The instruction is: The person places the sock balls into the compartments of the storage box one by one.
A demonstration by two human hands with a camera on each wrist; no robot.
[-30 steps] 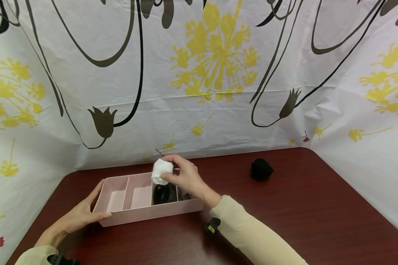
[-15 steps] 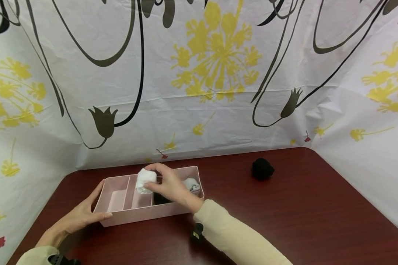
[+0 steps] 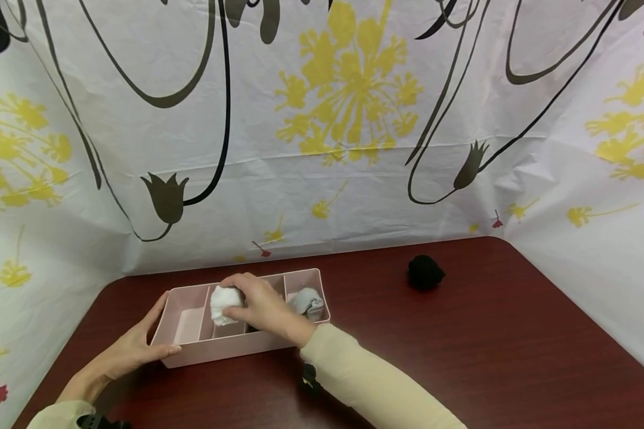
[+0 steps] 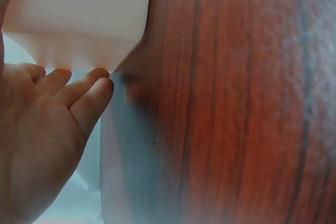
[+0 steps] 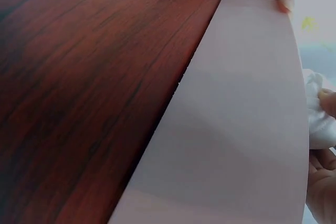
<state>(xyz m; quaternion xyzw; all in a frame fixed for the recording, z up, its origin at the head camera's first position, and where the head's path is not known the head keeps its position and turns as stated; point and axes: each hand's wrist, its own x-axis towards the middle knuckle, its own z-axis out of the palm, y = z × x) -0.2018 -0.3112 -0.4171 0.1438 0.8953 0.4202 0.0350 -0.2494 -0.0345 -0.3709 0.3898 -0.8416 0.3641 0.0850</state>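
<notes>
My right hand [image 3: 259, 305] pinches a balled-up white sock [image 3: 225, 305] between thumb and fingers. It holds the sock low in the second compartment from the left of a pink divided box [image 3: 247, 344]. In the right wrist view, the white sock [image 5: 316, 109] shows beyond the box wall. My left hand [image 3: 131, 347] grips the box's left end, thumb along the front wall and fingers at the end wall. A balled-up grey sock [image 3: 307, 302] lies in the rightmost compartment. Dark contents in the compartment beside it are mostly hidden under my right hand.
A balled-up black sock [image 3: 425, 273] lies on the dark red wooden table [image 3: 461, 333], right of the box. A patterned white sheet [image 3: 333, 202] hangs behind the table and along both sides. The leftmost compartment [image 3: 190, 325] shows its bare floor.
My right hand has carried the white sock leftward and down, from over the dark-filled compartment into the second from the left. The grey sock has come into view. My left hand stays put.
</notes>
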